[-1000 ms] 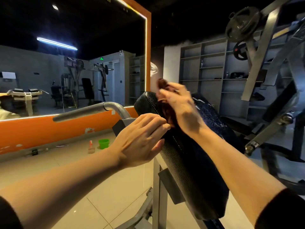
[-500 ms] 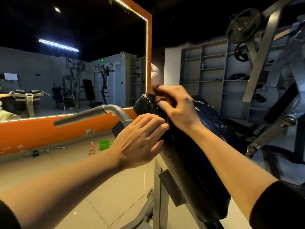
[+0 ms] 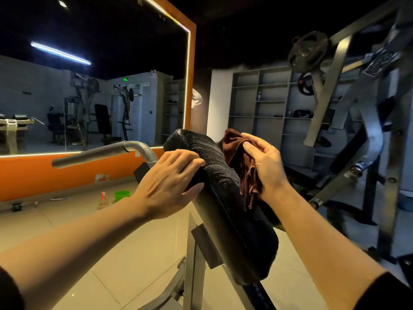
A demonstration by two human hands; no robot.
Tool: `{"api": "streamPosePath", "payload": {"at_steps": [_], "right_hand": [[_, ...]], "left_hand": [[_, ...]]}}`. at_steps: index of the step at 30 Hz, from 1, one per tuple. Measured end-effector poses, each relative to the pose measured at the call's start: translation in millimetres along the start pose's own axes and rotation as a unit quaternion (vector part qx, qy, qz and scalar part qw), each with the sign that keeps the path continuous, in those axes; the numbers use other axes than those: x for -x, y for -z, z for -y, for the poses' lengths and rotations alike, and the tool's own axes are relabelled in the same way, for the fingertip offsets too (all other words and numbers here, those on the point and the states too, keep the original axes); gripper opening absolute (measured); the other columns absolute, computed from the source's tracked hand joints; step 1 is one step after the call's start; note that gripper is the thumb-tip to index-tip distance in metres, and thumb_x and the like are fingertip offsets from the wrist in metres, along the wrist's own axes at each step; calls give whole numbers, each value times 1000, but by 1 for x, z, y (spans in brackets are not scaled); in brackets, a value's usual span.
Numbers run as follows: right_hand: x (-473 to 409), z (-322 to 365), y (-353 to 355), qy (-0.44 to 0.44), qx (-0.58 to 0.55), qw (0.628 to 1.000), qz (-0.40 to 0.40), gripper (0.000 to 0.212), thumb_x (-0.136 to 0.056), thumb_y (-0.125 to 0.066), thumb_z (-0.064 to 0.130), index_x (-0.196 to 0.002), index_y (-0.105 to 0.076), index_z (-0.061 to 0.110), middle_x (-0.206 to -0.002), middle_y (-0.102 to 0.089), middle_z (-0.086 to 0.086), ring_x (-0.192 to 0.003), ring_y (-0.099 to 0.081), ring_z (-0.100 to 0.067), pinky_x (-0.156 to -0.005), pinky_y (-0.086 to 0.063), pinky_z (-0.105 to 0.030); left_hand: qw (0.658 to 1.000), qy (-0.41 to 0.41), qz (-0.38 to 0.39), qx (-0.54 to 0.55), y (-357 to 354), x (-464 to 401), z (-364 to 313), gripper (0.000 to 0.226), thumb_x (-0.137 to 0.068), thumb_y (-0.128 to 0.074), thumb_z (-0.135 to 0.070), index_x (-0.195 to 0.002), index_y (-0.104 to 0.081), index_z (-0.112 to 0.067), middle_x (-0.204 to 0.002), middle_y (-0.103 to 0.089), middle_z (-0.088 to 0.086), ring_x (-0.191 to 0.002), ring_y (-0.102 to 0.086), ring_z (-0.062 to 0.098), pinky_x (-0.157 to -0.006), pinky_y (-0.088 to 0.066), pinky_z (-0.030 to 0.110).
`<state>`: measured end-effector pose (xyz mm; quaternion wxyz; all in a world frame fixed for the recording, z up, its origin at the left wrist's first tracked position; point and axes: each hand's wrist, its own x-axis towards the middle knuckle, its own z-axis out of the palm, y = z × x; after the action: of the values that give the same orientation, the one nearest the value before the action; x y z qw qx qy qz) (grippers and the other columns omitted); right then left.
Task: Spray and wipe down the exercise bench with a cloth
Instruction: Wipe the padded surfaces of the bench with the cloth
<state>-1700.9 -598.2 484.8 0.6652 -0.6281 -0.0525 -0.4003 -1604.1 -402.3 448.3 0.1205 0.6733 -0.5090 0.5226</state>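
Head view of a gym floor. The black padded exercise bench [image 3: 225, 198], tilted with its upper end toward 11 o'clock, occupies the centre. The left hand [image 3: 169, 182] grips the pad's left edge, fingers laid over the top surface and thumb pressed against the side. The right hand [image 3: 263, 162], at 3 o'clock of the left, grasps a crumpled dark red-brown cloth [image 3: 241, 162], thumb on top and fingers curled behind it; the cloth touches the right flank of the pad near its upper end and hangs down along it. A grey metal handle bar [image 3: 105, 151] extends from the bench frame toward 9 o'clock, just beside the left hand.

On the tiled floor [image 3: 89, 253], at 8 o'clock of the pad's top, stand a spray bottle [image 3: 102, 201] with a reddish top and, just beside it at its 2 o'clock, a green cup [image 3: 121, 195]. An orange-framed wall mirror [image 3: 96, 86] fills the upper left. Grey shelving [image 3: 263, 104] lines the far wall at 1 o'clock, and a weight machine with a black plate [image 3: 307, 51] stands at 2 o'clock.
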Motion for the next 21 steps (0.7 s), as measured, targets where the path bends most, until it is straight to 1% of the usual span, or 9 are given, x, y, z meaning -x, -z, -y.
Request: {"api": "streamPosePath", "payload": {"at_steps": [2,4,5,7,10,13,17,19,21], "right_hand": [[16,13,1,-6,14,1000,15,26,-98,-50,8,-120,-63,13,-113,-70,-10,-103,-69,-21,-93,-54,-37],[26,22,1,5,74,997,6,23,-99,-51,13,-116,-64,21,-114,-69,-6,-106,-67,-20,-96,-53,-40],[29,25,1,6,93,996,3,21,-99,-51,16,-113,-65,23,-114,-69,-5,-106,-67,-21,-96,-53,-42],[36,31,2,-14,81,997,12,23,-101,-48,25,-110,-69,18,-111,-70,-9,-106,-67,-25,-97,-52,-48],[44,41,18,-53,57,997,14,31,-103,-40,30,-119,-65,21,-110,-71,-5,-107,-66,-24,-98,-50,-46],[49,49,42,-41,95,994,27,37,-100,-46,13,-137,-51,19,-116,-68,-1,-110,-64,-19,-93,-53,-37],[51,60,65,-18,190,981,32,56,-82,-64,-12,-133,-55,9,-116,-68,-8,-112,-64,-22,-96,-52,-39],[54,66,73,-16,234,972,15,47,-81,-68,-10,-125,-62,8,-110,-70,-7,-107,-66,-21,-92,-54,-35],[57,72,79,-10,262,965,-14,28,-85,-67,-1,-111,-69,9,-100,-73,-5,-97,-68,-19,-78,-53,-28]], "left_hand": [[996,52,-16,65,6,-10,-22,49,-91,-43,-50,-119,-58,-13,-113,-60,8,-101,-52,20,-79,-46,33],[969,116,1,218,14,-30,-53,54,-90,-46,-57,-126,-54,-17,-109,-61,1,-94,-58,13,-77,-46,24],[940,157,25,301,18,-41,-69,57,-89,-51,-59,-131,-49,-21,-106,-61,-4,-92,-60,8,-79,-48,22],[881,231,56,410,21,-60,-93,56,-88,-62,-49,-134,-40,-26,-99,-60,-12,-89,-61,-1,-80,-49,12],[807,295,44,509,19,-73,-107,47,-89,-67,-21,-129,-43,-28,-93,-60,-15,-81,-61,-9,-65,-45,1],[763,323,30,560,15,-78,-111,44,-89,-64,-5,-122,-45,-27,-100,-62,-9,-92,-63,1,-75,-54,13],[730,346,13,590,17,-86,-115,48,-91,-53,7,-125,-42,-24,-99,-62,-1,-92,-64,11,-72,-59,26],[730,346,-2,590,17,-88,-117,51,-92,-49,9,-127,-41,-27,-97,-63,1,-92,-65,16,-75,-60,33],[737,345,-13,581,17,-89,-118,51,-93,-49,8,-126,-46,-29,-95,-62,2,-92,-65,19,-75,-60,36]]}}
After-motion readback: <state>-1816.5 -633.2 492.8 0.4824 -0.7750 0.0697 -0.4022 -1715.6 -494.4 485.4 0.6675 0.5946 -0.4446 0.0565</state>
